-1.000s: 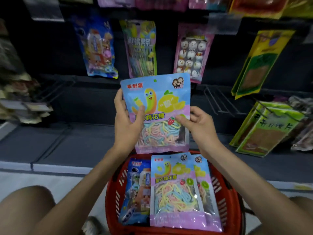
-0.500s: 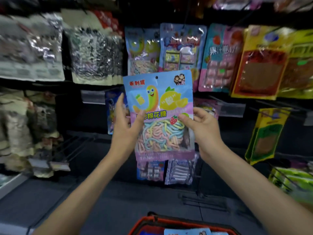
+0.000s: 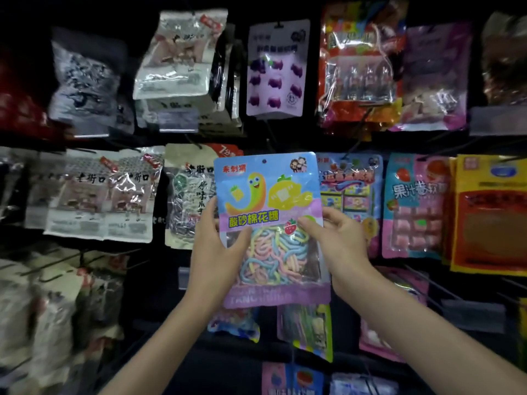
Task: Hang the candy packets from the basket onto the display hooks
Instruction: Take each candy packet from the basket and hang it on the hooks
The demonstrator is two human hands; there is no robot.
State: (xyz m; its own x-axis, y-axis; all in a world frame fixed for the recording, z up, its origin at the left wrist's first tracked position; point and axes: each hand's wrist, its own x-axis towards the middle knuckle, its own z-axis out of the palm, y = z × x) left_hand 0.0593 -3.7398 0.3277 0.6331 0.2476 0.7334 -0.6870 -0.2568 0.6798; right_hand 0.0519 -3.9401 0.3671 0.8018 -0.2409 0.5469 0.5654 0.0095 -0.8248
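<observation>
Both hands hold one candy packet (image 3: 271, 223) upright in front of the display rack (image 3: 154, 280). The left hand (image 3: 216, 258) grips the packet's left edge. Its thumb lies across the front, at the corner of the clear window showing pastel candy strings, and its other fingers (image 3: 208, 216) are curled behind the edge. The right hand (image 3: 339, 249) grips the right edge the same way, with the thumb pressed on the front beside a small strawberry picture and the fingers (image 3: 334, 216) wrapped round the back. Both sets of fingers are closed on the packet, one at each side, about halfway up.

The packet is blue at the top and lilac lower down, with a yellow and orange cartoon worm and a lemon. Its small hang hole (image 3: 264, 161) is at the top middle, above both sets of fingers.

Just left of the left fingers hangs a beige packet (image 3: 185, 195), and further left hang white packets (image 3: 99, 195), which are blurred. Just right of the right fingers hangs a blue packet (image 3: 350, 183), then a pink packet (image 3: 413, 206) and a yellow and red packet (image 3: 490, 218). In the row above the fingers hang a lilac packet (image 3: 275, 69) with purple sweets and a red packet (image 3: 359, 64). Below the fingers, under the held packet's bottom edge, hang a light blue packet (image 3: 236, 323) and a striped packet (image 3: 310, 329).
</observation>
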